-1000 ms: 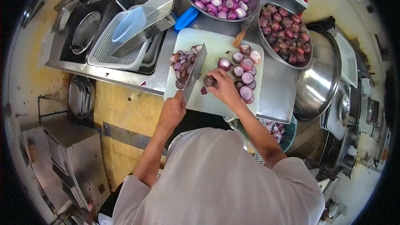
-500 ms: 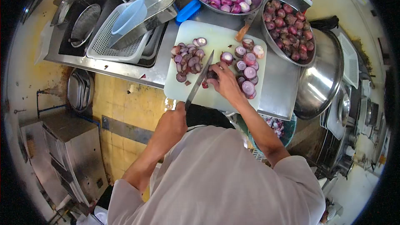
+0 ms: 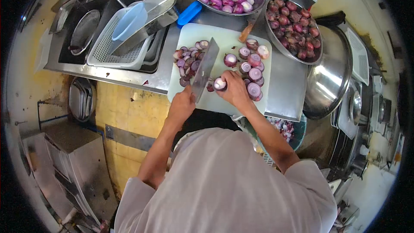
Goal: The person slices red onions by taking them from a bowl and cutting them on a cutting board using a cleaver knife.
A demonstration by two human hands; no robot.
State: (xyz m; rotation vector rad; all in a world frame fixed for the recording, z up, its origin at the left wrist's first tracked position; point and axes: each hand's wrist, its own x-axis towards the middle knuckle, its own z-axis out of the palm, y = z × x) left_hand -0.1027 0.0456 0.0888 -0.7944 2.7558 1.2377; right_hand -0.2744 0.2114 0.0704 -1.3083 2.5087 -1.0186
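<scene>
My left hand [image 3: 182,102] is closed around the handle of a broad-bladed kitchen knife [image 3: 205,69], its blade turned flat side up beside a pile of cut onion ends [image 3: 188,62]. Between the fingers of my right hand [image 3: 235,88] is a red onion [image 3: 220,83] with its pale cut face showing. Both hands are over the near part of a white cutting board [image 3: 215,99]. Trimmed red onions [image 3: 255,74] stand in a group on the board's right side. A small onion scrap [image 3: 210,87] lies between the knife and the held onion.
Behind the board stands a metal bowl of peeled onions [image 3: 228,12]; right of it is a bowl of unpeeled onions [image 3: 297,30]. A wooden-handled tool [image 3: 246,32] rests at the board's back edge. A sink with a white basket [image 3: 97,56] is left. A bin [image 3: 297,131] stands below.
The knife has turned from edge-on to showing its broad side, moving left toward the pile. My right hand has shifted slightly nearer me, and the onion's cut face now shows.
</scene>
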